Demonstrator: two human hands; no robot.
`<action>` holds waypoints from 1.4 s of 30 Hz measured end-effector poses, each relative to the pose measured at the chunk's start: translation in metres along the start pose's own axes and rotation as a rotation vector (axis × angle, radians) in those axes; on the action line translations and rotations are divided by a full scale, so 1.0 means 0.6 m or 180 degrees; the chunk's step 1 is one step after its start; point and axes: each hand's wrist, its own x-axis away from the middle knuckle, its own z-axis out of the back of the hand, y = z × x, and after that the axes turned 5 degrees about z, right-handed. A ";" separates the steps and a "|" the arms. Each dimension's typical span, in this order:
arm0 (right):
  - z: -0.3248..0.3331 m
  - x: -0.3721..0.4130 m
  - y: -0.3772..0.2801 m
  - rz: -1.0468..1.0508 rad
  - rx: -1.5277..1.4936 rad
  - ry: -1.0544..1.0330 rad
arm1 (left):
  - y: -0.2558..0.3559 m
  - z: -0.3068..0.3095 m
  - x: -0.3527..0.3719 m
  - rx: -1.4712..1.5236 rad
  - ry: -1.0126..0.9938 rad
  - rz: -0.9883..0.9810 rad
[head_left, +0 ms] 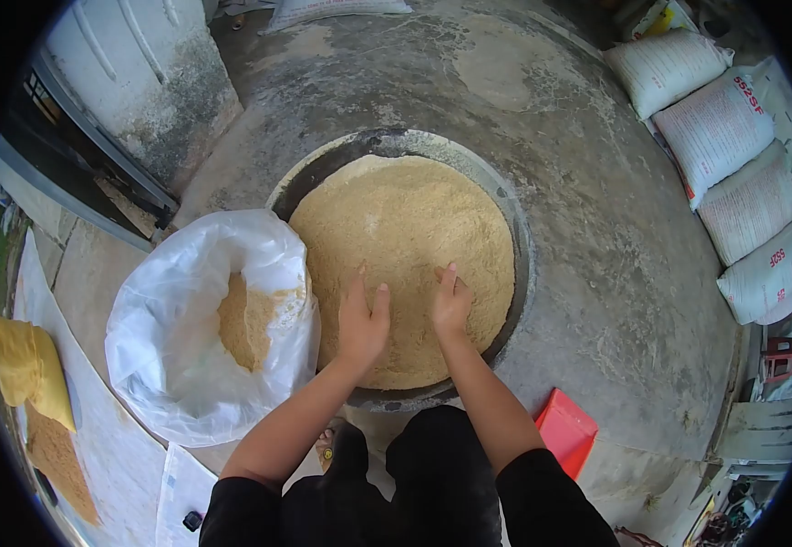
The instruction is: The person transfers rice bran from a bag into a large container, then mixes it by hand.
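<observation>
A wide dark round tub (521,273) holds a broad bed of pale yellow-brown meal (396,210). Over the near half of the meal is my left hand (362,321), its thumb apart from the stretched fingers. To its right, my right hand (451,308) is at the meal's surface with thumb and fingers slightly apart. Both palms face partly inward, and nothing is visibly held in either. Some fingertips are hard to make out against the meal. Left of the tub stands an open white plastic sack (172,337) with more meal (245,319) inside.
A red plastic scoop or tray (564,428) lies near my right forearm. Several full printed sacks (715,128) line the right side. A yellow sack (36,365) is at far left, beside brown grain (58,460). A whitish wall block (145,82) stands upper left on the concrete floor (615,301).
</observation>
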 end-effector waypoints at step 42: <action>-0.194 0.165 -0.269 -0.0653 -0.2827 -0.1211 | 0.017 0.171 -0.026 0.4043 0.1892 0.0714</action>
